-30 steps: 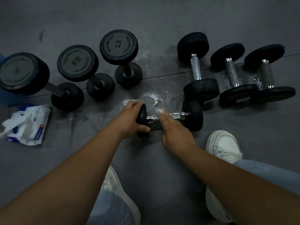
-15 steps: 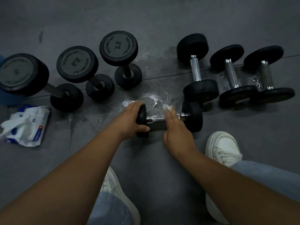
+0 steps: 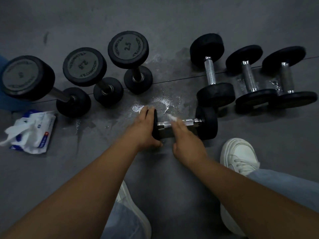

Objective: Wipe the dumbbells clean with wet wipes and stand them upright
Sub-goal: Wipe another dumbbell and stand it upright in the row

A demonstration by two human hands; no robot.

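Note:
A black dumbbell [image 3: 208, 122] with a chrome handle lies sideways on the grey floor in front of me. My left hand [image 3: 145, 129] grips its left head. My right hand [image 3: 185, 140] holds a white wet wipe [image 3: 172, 118] against the handle; only a corner of the wipe shows past my fingers. Three dumbbells [image 3: 127, 49] stand upright at the back left. Three more dumbbells [image 3: 211, 73] lie flat at the back right.
An opened pack of wet wipes [image 3: 32, 131] lies on the floor at the left, with wipes hanging out. Wet patches [image 3: 160, 102] mark the floor behind the held dumbbell. My white shoes [image 3: 239, 156] and jeans are close below my arms.
My right hand has slid the wipe leftward along the handle, after moving right half a second ago. The left hand stays on the dumbbell's left head.

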